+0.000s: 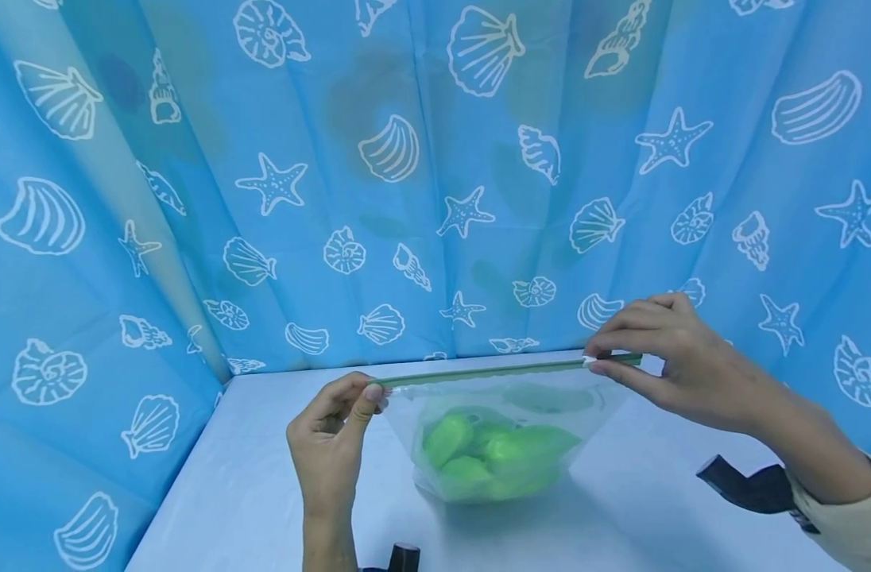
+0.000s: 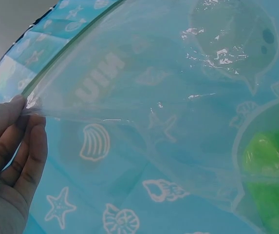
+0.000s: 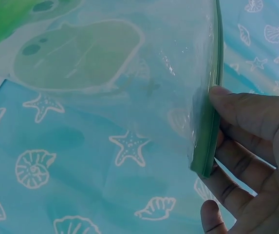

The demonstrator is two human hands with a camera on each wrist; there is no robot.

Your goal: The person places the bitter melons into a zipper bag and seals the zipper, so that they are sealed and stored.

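A clear plastic zip bag (image 1: 500,433) hangs just above the white table (image 1: 264,477), stretched between both hands. Several green pieces (image 1: 493,457) lie in its bottom. Its green zip strip (image 1: 493,371) runs along the top edge. My left hand (image 1: 335,433) pinches the strip's left end between thumb and fingers. My right hand (image 1: 667,357) pinches the right end. The left wrist view shows the clear bag wall (image 2: 168,97) and my left hand (image 2: 12,146) at its corner. In the right wrist view, my right hand (image 3: 253,156) grips the end of the green zip strip (image 3: 208,141).
A blue curtain with white shells and starfish (image 1: 435,175) closes in the table on the back, left and right. Dark wrist straps (image 1: 753,486) show near the bottom edge. The table's bare surface stretches in front of the bag.
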